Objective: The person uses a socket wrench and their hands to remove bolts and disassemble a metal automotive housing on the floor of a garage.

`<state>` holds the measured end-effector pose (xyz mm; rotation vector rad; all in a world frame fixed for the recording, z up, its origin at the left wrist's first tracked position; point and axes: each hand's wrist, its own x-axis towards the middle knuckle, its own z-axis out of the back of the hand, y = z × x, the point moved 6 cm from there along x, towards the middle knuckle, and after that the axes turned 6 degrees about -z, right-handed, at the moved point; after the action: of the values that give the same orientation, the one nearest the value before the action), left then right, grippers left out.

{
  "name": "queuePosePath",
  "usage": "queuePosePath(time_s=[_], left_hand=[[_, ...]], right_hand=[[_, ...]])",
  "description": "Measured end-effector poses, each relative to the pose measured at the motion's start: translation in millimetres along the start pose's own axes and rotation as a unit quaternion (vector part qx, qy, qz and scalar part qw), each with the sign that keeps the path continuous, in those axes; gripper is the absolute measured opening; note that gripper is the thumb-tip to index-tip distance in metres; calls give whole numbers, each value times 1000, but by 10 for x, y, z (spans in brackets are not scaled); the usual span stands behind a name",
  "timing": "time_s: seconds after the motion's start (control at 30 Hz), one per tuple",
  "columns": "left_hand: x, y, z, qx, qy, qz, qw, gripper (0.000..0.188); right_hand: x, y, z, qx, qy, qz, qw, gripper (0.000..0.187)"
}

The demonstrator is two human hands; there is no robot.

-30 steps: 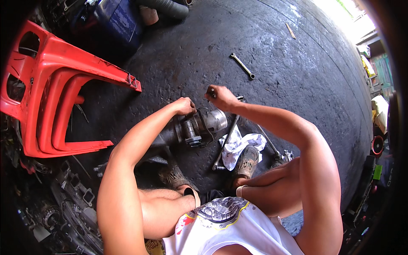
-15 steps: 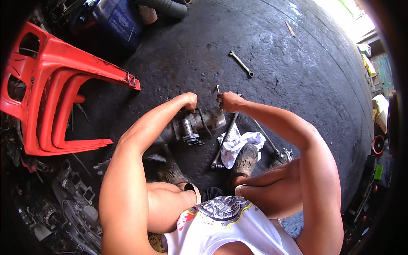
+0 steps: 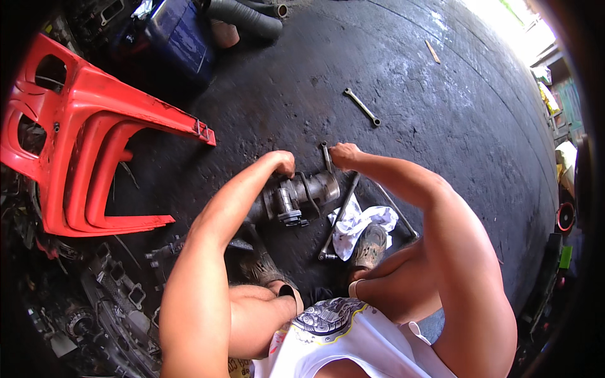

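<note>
A dark, cylindrical metal machine part (image 3: 321, 188), with a flange and a curved thin pipe on it, lies on the floor before my feet. My left hand (image 3: 285, 164) is closed over its far left side, the fingertips hidden behind it. A small wrench (image 3: 326, 155) stands up near the part's far right end. Against the wrench's right side, my right hand (image 3: 345, 156) is closed, fingers curled; its exact grip is partly hidden. To the right of the part, a long metal bar (image 3: 340, 216) with a socket end lies beside a patterned white cloth (image 3: 359, 222).
Another wrench (image 3: 362, 107) lies farther out on the dark floor (image 3: 428, 126). Red stacked plastic chairs (image 3: 82, 145) are tipped over on the left. Behind them are a blue container (image 3: 176, 44) and a grey hose (image 3: 246, 17). Metal engine parts (image 3: 120, 283) crowd the lower left.
The view has shifted, so the scene sits lower. The small wrench, earlier partly covered by my right hand, now shows more fully at the fingers' left. My left hand stays on the part.
</note>
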<state>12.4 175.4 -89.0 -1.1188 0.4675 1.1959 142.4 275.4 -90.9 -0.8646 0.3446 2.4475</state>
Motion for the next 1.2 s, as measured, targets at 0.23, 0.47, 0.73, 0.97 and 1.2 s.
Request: queuePosePath(time_s=[0.23, 0.47, 0.73, 0.97, 1.2], left_hand=[[162, 103, -105, 58, 23, 57, 996, 18], [326, 67, -132, 116, 95, -9, 989, 31], [182, -196, 12, 135, 98, 14, 986, 30], [-457, 408, -357, -293, -259, 13, 920, 40], [-1198, -185, -671, -152, -293, 18, 944, 130]], right_hand=[[345, -14, -112, 139, -53, -140, 979, 29], [290, -29, -131, 164, -45, -213, 962, 25], [413, -115, 193, 351, -197, -94, 911, 34], [78, 279, 1216, 478, -196, 64, 854, 24], [173, 350, 711, 665, -58, 115, 735, 23]])
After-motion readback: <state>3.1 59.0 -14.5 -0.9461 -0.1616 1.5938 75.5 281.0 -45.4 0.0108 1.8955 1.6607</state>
